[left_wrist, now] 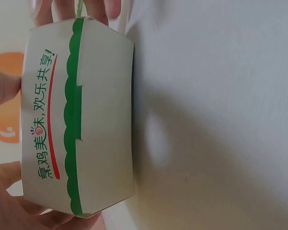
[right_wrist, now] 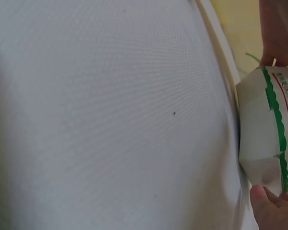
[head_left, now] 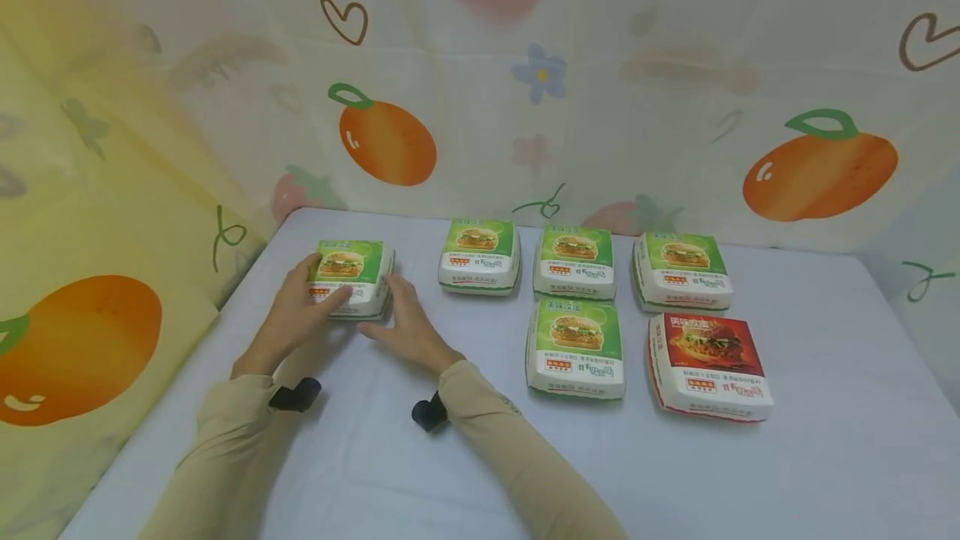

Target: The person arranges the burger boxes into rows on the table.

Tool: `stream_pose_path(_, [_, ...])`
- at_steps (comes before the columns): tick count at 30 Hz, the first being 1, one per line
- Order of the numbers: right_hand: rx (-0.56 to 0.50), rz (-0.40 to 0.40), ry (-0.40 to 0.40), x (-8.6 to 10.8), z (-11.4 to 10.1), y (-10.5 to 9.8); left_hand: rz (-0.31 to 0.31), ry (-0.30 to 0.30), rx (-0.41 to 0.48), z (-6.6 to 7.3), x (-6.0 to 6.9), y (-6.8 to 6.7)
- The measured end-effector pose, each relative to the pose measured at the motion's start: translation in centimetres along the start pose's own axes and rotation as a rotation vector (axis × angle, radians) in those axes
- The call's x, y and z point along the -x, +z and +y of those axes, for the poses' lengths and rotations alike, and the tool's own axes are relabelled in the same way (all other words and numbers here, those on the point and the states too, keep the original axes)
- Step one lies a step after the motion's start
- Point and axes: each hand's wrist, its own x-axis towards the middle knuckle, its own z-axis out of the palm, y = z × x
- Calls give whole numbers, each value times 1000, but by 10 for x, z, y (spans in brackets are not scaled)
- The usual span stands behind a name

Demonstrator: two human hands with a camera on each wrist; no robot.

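Note:
A green-and-white burger box sits on the table's left part, between both hands. My left hand holds it, fingers along its left side and thumb over the top. Against the right side lie the fingers of my right hand, while that thumb stands apart from the box, near its front corner. The left wrist view gives the box's front, white with a green scalloped band and red-underlined print. Seen from the right wrist, the box has fingertips at its lower corner.
Several more burger boxes are grouped on the right: green ones at the back, another green box in front, and a red one beside it. A fruit-printed curtain hangs behind the white tabletop.

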Motion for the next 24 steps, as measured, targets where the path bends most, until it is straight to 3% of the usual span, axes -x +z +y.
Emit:
stream_pose_path(6, [-35, 71, 15, 6, 1, 1, 34, 39, 14, 7, 8, 2])
stream_pose_path(13, [-100, 160, 1, 15, 3, 1, 48, 29, 44, 14, 25, 2])
stream_pose_path(24, [-113, 184, -58, 29, 3, -3, 63, 42, 34, 24, 39, 8])
